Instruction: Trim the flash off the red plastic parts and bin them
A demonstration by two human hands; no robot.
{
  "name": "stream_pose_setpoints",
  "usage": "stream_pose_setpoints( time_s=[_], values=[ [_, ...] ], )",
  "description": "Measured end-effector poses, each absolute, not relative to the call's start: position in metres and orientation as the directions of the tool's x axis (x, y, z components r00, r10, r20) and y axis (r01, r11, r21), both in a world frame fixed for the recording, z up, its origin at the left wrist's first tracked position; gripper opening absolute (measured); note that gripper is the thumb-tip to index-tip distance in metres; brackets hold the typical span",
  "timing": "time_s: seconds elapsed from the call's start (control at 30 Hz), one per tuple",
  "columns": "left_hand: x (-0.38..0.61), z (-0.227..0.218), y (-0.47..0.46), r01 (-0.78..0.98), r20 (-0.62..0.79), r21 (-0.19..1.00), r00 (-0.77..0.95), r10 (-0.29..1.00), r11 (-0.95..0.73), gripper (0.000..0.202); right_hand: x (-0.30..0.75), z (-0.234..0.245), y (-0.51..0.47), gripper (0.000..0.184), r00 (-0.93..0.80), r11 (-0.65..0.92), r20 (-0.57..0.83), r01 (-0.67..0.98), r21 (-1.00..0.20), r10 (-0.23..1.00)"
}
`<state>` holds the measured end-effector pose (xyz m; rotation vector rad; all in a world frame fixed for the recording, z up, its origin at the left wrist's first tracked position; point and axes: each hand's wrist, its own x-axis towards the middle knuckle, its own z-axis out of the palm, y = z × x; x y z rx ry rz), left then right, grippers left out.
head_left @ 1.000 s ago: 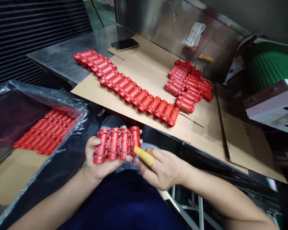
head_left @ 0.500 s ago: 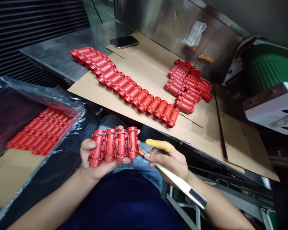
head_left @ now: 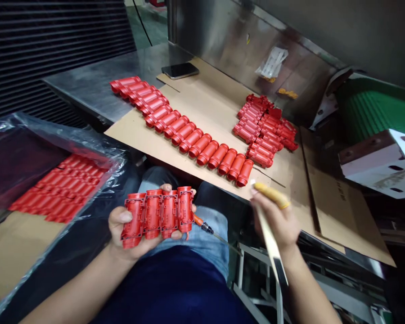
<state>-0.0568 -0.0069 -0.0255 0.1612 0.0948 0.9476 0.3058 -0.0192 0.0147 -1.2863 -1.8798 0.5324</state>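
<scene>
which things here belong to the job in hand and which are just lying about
Likely part of the job:
four red parts, in the left hand
orange-and-black tool beside those parts
pale tool, in the right hand
red row and red pile on the cardboard
more red parts, lower left

Probably just lying about:
phone
plastic packet

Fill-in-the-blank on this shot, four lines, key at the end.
1. The left hand holds exactly ____ red parts.
2. The right hand grips a pale tool and wears a finger cover coloured ____.
3. The brown sheet lying on the metal table is made of ____.
4. The ribbed container at the picture's right edge is coloured ____.

Missing words: four; yellow; cardboard; green.
</scene>
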Motion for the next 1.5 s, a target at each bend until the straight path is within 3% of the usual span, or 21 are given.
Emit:
stream_pose_setpoints(
  time_s=[0.1, 0.13, 0.2, 0.33, 0.43, 0.5, 0.57, 0.63, 0.7, 0.77, 0.9, 1.2, 1.5],
  values=[
    [-0.062, -0.031, -0.006, -0.782, 0.011, 0.194, 0.605, 0.796, 0.592, 0.077, 0.363, 0.020, 0.007, 0.041, 0.024, 0.242, 0.434, 0.802, -0.547, 0.901],
    [-0.064, -0.033, -0.006, -0.775, 0.015, 0.185, 0.617, 0.787, 0.604, 0.079, 0.381, 0.021, 0.016, 0.038, 0.061, 0.081, 0.428, 0.949, -0.306, 0.902],
    [-0.066, -0.038, -0.006, -0.764, 0.021, 0.157, 0.636, 0.771, 0.626, 0.080, 0.412, 0.020, 0.030, 0.033, 0.129, -0.058, 0.391, 0.980, -0.189, 0.911],
    [-0.063, -0.039, -0.005, -0.767, 0.034, 0.115, 0.638, 0.769, 0.631, 0.077, 0.431, 0.027, 0.036, 0.041, 0.202, -0.178, 0.334, 0.979, -0.101, 0.921],
    [-0.057, -0.036, -0.004, -0.777, 0.017, 0.101, 0.625, 0.780, 0.621, 0.075, 0.391, 0.044, 0.016, 0.048, 0.136, -0.118, 0.427, 0.991, -0.069, 0.894],
    [-0.053, -0.035, -0.003, -0.777, 0.006, 0.077, 0.627, 0.779, 0.625, 0.072, 0.344, 0.052, 0.000, 0.048, -0.050, 0.164, 0.508, 0.970, -0.182, 0.860],
    [-0.050, -0.035, -0.003, -0.781, 0.005, 0.054, 0.624, 0.782, 0.622, 0.070, 0.293, 0.051, -0.011, 0.053, -0.336, 0.503, 0.418, 0.766, -0.400, 0.844],
    [-0.049, -0.036, -0.004, -0.786, 0.013, 0.044, 0.617, 0.787, 0.616, 0.069, 0.249, 0.041, -0.011, 0.077, -0.485, 0.512, 0.233, 0.589, -0.625, 0.843],
    [-0.049, -0.037, -0.006, -0.788, 0.006, 0.043, 0.615, 0.788, 0.615, 0.069, 0.221, 0.027, -0.002, 0.102, -0.586, 0.467, 0.119, 0.489, -0.737, 0.801],
    [-0.050, -0.037, -0.009, -0.789, -0.011, 0.038, 0.614, 0.789, 0.614, 0.069, 0.207, 0.015, 0.011, 0.109, -0.650, 0.449, 0.101, 0.396, -0.801, 0.753],
    [-0.054, -0.039, -0.014, -0.794, -0.020, 0.015, 0.608, 0.794, 0.608, 0.066, 0.202, 0.007, 0.028, 0.104, -0.689, 0.445, 0.127, 0.305, -0.842, 0.714],
    [-0.053, -0.048, -0.014, -0.794, -0.003, 0.085, 0.603, 0.797, 0.601, 0.073, 0.201, 0.012, 0.028, 0.102, -0.694, 0.425, 0.077, 0.345, -0.837, 0.716],
    [-0.067, -0.047, -0.017, -0.822, 0.049, 0.036, 0.570, 0.820, 0.569, 0.067, 0.180, 0.018, 0.037, 0.107, -0.739, 0.467, 0.105, 0.302, -0.831, 0.665]
  ],
)
